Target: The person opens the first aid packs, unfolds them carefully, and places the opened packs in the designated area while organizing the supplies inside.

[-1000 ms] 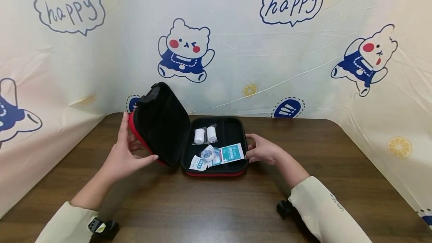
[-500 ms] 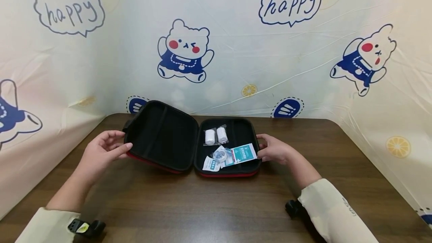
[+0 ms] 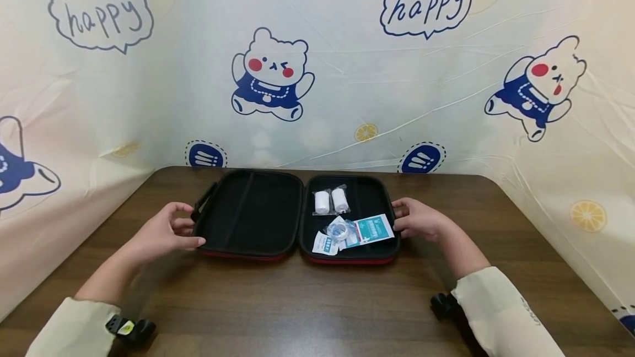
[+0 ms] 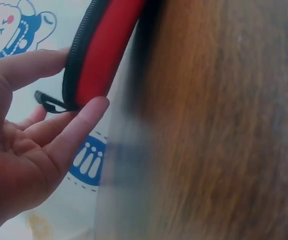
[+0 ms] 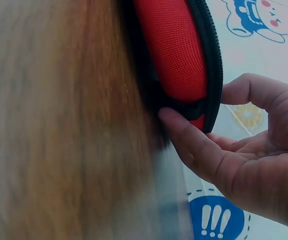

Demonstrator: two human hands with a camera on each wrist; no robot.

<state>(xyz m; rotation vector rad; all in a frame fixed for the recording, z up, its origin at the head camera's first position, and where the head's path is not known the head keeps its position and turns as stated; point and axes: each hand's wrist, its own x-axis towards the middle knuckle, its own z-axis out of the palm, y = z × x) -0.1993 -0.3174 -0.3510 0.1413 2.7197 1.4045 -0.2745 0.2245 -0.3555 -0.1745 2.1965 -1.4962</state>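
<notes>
A red first-aid case with black lining lies spread flat on the table, its lid (image 3: 270,214) on the left and its filled half (image 3: 372,194) on the right. Inside the right half are two wrapped bandage rolls (image 3: 322,201), a tape roll (image 3: 338,230), a teal-and-white packet (image 3: 374,228) and a small white packet (image 3: 324,244). My left hand (image 3: 159,236) holds the lid's outer left edge between thumb and fingers, beside a black zipper pull (image 4: 48,102). With thumb and fingers at the opposite edge, my right hand (image 3: 421,219) grips the filled half; its red side (image 5: 171,50) shows in the right wrist view.
The brown wooden table (image 3: 317,302) extends in front of the case and to both sides. Behind it hangs a printed curtain (image 3: 347,70), close to the table's back edge. A black wrist camera (image 3: 139,332) sits at the left cuff, another (image 3: 441,306) at the right.
The lid has swung down to the left from a steep tilt to flat, my left hand lowering with it. The whole case and my right hand have shifted to the right.
</notes>
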